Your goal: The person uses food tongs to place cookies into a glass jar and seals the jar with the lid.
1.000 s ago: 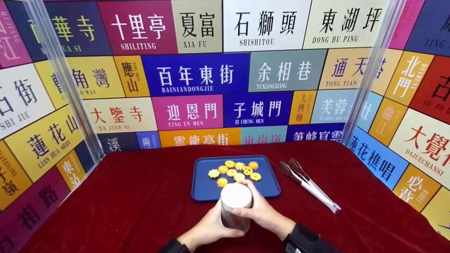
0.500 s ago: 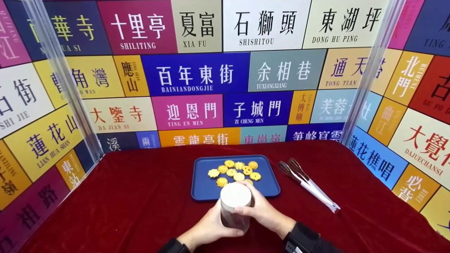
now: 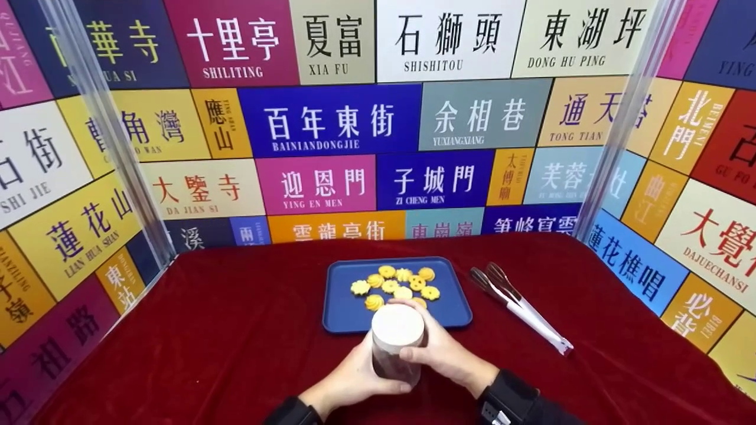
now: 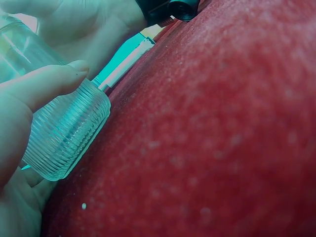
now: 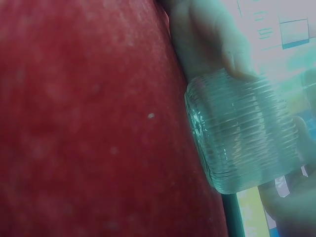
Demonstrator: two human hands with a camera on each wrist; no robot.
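A clear ribbed glass jar (image 4: 69,131) with a white lid (image 3: 398,324) stands between both hands, in front of the tray. My left hand (image 3: 354,375) grips the jar's body from the left, its thumb across the near side. Higher up, my right hand (image 3: 446,352) holds the jar at the lid, with the thumb on the near side of the rim and fingers round the far side. Through the glass in the right wrist view, the ribbed base (image 5: 237,138) shows close over the red cloth. Several yellow cookies (image 3: 390,286) lie on a blue tray (image 3: 342,316) just beyond.
To the right of the tray lie tongs (image 3: 522,310) with white handles and brown heads. Red cloth (image 3: 236,330) covers the table. Panels with printed signs (image 3: 331,121) stand along the back and both sides.
My right thumb has shifted slightly to the right along the lid's edge. Both hands keep their hold on the jar, and the tray, cookies and tongs stay in place.
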